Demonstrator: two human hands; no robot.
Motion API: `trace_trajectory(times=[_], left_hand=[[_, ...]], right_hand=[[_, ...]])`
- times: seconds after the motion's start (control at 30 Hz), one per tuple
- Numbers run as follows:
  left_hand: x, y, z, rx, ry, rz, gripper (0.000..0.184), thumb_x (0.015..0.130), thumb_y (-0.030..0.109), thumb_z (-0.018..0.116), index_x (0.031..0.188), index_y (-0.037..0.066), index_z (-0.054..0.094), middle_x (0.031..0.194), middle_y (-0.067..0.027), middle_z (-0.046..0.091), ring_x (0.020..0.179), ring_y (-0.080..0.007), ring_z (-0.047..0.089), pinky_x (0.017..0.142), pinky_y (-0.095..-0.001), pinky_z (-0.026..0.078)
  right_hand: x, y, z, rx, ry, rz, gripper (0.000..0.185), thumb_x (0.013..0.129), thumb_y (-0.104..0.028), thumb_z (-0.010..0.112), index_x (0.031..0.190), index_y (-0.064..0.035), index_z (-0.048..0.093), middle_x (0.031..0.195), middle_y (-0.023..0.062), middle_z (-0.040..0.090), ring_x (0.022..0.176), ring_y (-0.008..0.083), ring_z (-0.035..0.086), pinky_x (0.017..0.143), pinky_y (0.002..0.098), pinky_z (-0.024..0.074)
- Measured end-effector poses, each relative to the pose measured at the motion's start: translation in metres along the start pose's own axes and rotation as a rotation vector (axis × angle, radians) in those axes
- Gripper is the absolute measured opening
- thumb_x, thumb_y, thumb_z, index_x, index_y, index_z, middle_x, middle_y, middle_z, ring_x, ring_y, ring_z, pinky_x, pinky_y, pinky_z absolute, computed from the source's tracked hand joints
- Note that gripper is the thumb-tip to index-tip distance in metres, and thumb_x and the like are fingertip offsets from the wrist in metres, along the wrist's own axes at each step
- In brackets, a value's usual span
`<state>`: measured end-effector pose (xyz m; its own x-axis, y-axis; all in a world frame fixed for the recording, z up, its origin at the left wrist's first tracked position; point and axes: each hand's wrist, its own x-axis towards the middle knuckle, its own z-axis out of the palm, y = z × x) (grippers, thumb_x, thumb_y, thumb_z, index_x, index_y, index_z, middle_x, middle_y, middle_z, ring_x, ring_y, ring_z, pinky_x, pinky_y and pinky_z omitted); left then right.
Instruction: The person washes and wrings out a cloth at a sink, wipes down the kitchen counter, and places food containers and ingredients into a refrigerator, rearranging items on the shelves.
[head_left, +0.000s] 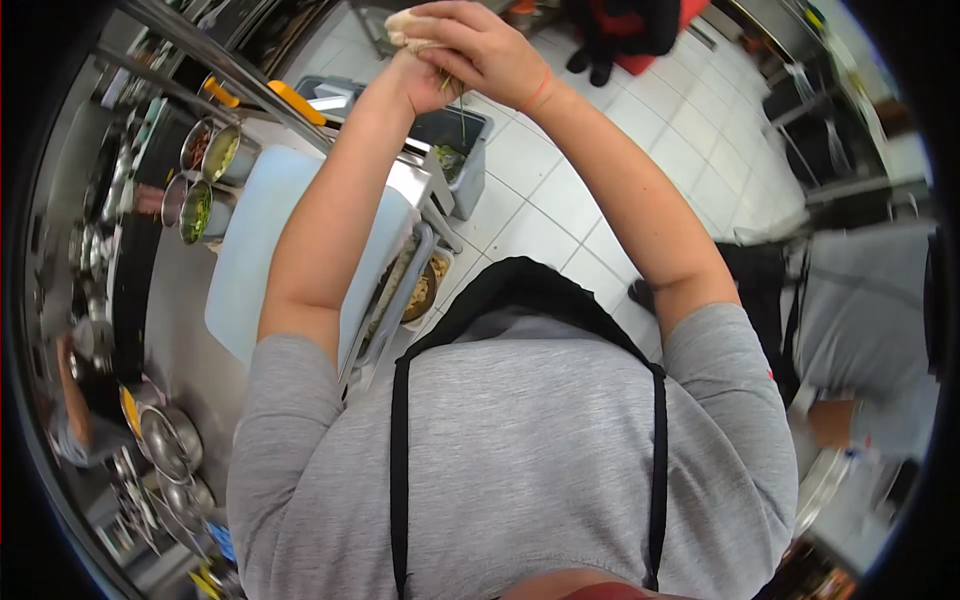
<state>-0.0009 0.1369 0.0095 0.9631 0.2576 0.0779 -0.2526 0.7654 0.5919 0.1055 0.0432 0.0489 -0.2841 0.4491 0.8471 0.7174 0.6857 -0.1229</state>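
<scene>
Both my hands are raised together in front of me, over the side of a grey bin (474, 170). My right hand (490, 50) is closed over a pale, crumpled lump (403, 28) that looks soft; I cannot tell its kind. Pressed beneath it is my left hand (432, 92), with its fingers curled and partly hidden. Thin green stems (463, 120) hang down from between the two hands. Leafy green scraps (450, 160) lie inside the bin.
A pale blue cutting board (245, 260) lies on the counter to my left. Metal pots hold chopped greens (200, 208). Yellow-handled tools (296, 102) hang at the rail. A bowl of pale pieces (420, 295) sits lower down. A co-worker (860, 300) stands close on my right.
</scene>
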Motion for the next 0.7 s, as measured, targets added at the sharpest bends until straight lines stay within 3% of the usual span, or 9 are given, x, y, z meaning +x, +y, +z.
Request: trace_trajectory(times=[0.03,0.13,0.27,0.3,0.33,0.4,0.5,0.6,0.7], left_hand=[[0.005,0.017,-0.011,0.103,0.145,0.007,0.031,0.091,0.033,0.042,0.110,0.009,0.050,0.104,-0.0073,0.060,0.091,-0.0201,0.061,0.072,-0.0298,0.054],[0.013,0.059,-0.041,0.361,0.625,0.019,0.034,0.090,0.034,0.046,0.111,0.007,0.049,0.104,-0.0092,0.059,0.091,-0.0206,0.061,0.072,-0.0354,0.055],[0.022,0.087,-0.078,0.481,0.842,-0.002,0.028,0.094,0.026,0.038,0.109,0.007,0.050,0.100,-0.0080,0.061,0.087,-0.0198,0.062,0.072,-0.0355,0.055],[0.021,0.093,-0.109,0.491,0.890,-0.077,0.036,0.093,0.028,0.039,0.119,0.005,0.044,0.118,-0.0143,0.051,0.103,-0.0271,0.055,0.084,-0.0453,0.049],[0.020,0.092,-0.129,0.467,0.937,-0.061,0.036,0.093,0.028,0.039,0.119,0.005,0.044,0.118,-0.0143,0.051,0.103,-0.0271,0.055,0.084,-0.0453,0.049],[0.014,0.095,-0.154,0.648,1.442,-0.349,0.050,0.090,0.032,0.042,0.130,0.003,0.033,0.137,-0.0175,0.029,0.123,-0.0346,0.036,0.096,-0.0540,0.035],[0.003,0.103,-0.158,0.580,1.524,-0.353,0.062,0.087,0.034,0.046,0.137,0.006,0.023,0.145,-0.0158,0.010,0.131,-0.0377,0.016,0.101,-0.0564,0.023],[-0.014,0.112,-0.177,0.649,1.540,-0.294,0.061,0.085,0.033,0.049,0.136,0.010,0.026,0.143,-0.0149,0.017,0.131,-0.0370,0.017,0.099,-0.0558,0.026],[-0.017,0.123,-0.180,0.705,1.546,-0.283,0.064,0.080,0.035,0.054,0.136,0.014,0.028,0.142,-0.0142,0.021,0.131,-0.0346,0.019,0.097,-0.0539,0.029]], right_hand=[[0.012,0.006,0.004,0.128,-0.053,0.032,0.031,0.086,-0.013,0.052,0.115,-0.0065,0.054,0.117,0.0139,0.051,0.110,0.0256,0.048,0.092,0.0357,0.0386],[0.027,0.065,0.059,0.429,-0.002,0.167,0.028,0.084,-0.014,0.055,0.111,-0.0078,0.057,0.118,0.0144,0.050,0.109,0.0276,0.048,0.092,0.0356,0.0386],[0.012,0.152,0.145,0.685,0.047,0.342,0.024,0.085,-0.017,0.055,0.107,-0.0064,0.060,0.112,0.0078,0.055,0.100,0.0192,0.052,0.087,0.0281,0.0404],[0.004,0.168,0.163,0.785,-0.042,0.450,0.026,0.087,-0.020,0.053,0.107,-0.0050,0.061,0.114,0.0076,0.055,0.104,0.0172,0.050,0.090,0.0271,0.0374],[-0.005,0.182,0.181,0.832,-0.068,0.444,0.026,0.087,-0.020,0.053,0.107,-0.0050,0.061,0.114,0.0076,0.055,0.104,0.0172,0.050,0.090,0.0271,0.0374],[-0.022,0.207,0.223,0.907,-0.207,0.618,0.030,0.084,-0.028,0.057,0.104,-0.0071,0.062,0.115,0.0094,0.053,0.104,0.0211,0.052,0.087,0.0290,0.0413],[-0.055,0.235,0.276,0.870,-0.413,0.757,0.030,0.083,-0.031,0.057,0.101,-0.0077,0.064,0.116,0.0117,0.053,0.104,0.0235,0.052,0.087,0.0315,0.0413],[-0.067,0.249,0.297,0.714,-0.727,0.722,0.030,0.081,-0.034,0.058,0.098,-0.0100,0.065,0.118,0.0115,0.051,0.103,0.0259,0.051,0.085,0.0330,0.0417],[-0.063,0.256,0.306,0.670,-0.754,0.740,0.029,0.079,-0.034,0.058,0.092,-0.0091,0.065,0.099,0.0132,0.059,0.090,0.0280,0.056,0.078,0.0351,0.0443]])
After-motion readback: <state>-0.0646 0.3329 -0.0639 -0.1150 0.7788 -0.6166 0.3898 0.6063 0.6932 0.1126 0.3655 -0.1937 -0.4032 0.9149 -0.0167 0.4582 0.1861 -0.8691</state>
